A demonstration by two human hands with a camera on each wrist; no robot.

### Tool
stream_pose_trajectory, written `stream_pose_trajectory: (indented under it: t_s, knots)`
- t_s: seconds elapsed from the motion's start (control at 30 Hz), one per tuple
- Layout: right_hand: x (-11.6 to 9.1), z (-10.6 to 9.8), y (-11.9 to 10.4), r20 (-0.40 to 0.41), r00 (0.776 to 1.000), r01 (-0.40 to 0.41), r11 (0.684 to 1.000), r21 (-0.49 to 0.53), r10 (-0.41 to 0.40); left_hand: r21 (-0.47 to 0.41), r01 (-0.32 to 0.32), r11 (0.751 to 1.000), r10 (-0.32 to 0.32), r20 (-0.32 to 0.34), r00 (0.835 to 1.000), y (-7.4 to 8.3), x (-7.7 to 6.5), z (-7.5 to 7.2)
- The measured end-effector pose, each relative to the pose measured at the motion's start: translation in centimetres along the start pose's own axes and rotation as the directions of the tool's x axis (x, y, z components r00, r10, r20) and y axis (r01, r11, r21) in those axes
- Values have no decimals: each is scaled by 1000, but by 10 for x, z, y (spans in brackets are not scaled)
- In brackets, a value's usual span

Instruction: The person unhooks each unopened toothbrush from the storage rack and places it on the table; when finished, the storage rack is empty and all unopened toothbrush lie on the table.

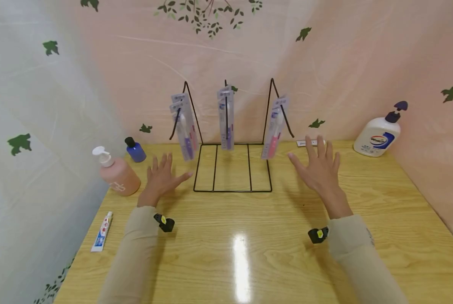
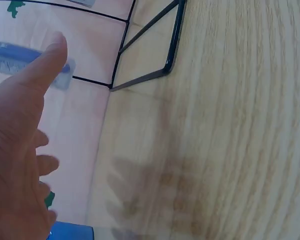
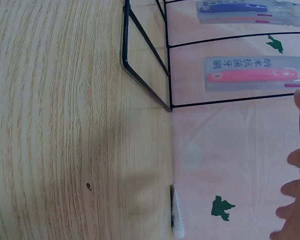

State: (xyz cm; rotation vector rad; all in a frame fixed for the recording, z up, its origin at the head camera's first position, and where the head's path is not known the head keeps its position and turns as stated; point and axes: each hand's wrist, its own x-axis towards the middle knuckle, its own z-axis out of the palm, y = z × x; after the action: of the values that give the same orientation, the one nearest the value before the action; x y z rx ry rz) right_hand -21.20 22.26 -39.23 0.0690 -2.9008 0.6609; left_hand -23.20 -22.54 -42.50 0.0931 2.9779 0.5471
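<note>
My left hand [image 1: 161, 179] is open over the wood table, fingers spread, thumb toward a black wire rack [image 1: 232, 191]. Likewise spread and holding nothing, my right hand [image 1: 319, 171] is to the right of the rack. Packaged toothbrushes hang from its three hooks: a left pair with a purple one [image 1: 188, 143] in front, a middle pack [image 1: 222, 122], and a pink one [image 1: 275, 137] on the right. In the left wrist view my thumb overlaps a toothbrush pack [image 2: 7, 56]. The right wrist view shows the pink toothbrush [image 3: 255, 75] close to my thumb.
Left of my left hand stand a pink pump bottle [image 1: 120, 177] and a small blue bottle [image 1: 136, 152]; a toothpaste tube [image 1: 102, 232] lies nearer me. A white pump bottle [image 1: 376, 137] stands far right. A small white tube [image 3: 177, 212] lies by the cloth backdrop [image 1: 154, 42].
</note>
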Motion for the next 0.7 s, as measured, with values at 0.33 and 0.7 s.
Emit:
stream_pose_trajectory:
  t_s: [0.33, 0.7]
  knots:
    - [-3, 10, -5, -546, 807, 431, 856, 285, -225, -259, -156, 953, 184, 85, 979, -17, 3, 25]
    - [-19, 46, -62, -636, 626, 737, 609, 294, -450, -412, -188, 892, 215, 19, 976, -12, -7, 52]
